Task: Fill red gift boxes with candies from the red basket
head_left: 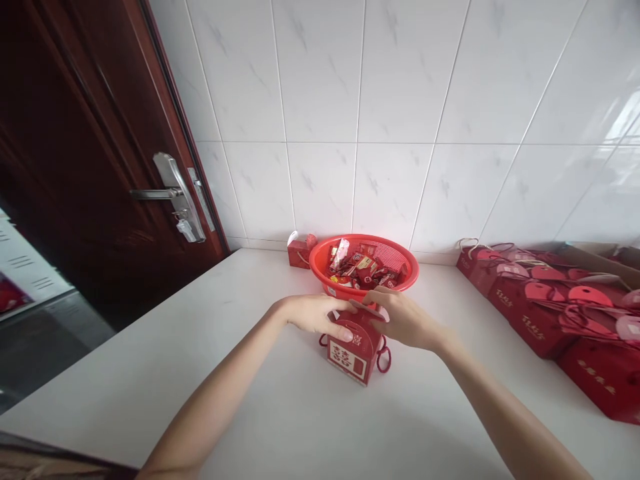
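A small red gift box (pixel 350 357) with a white panel of red characters stands on the white table (pixel 280 413). Dark red cord loops (pixel 384 357) stick out at both its sides. My left hand (pixel 320 317) grips the upper left of the box, thumb on the front flap and fingers behind. From the right, my right hand (pixel 400 317) closes on the top flaps; its fingertips are partly hidden. Just behind the box sits a red plastic basket (pixel 411 273) with wrapped candies (pixel 365 263) in it.
Another small red box (pixel 299 255) stands left of the basket against the tiled wall (pixel 320 180). Rows of finished-looking red boxes (pixel 533 320) with cords line the table's right side. A brown door (pixel 100 133) with a metal handle (pixel 160 194) is at the left.
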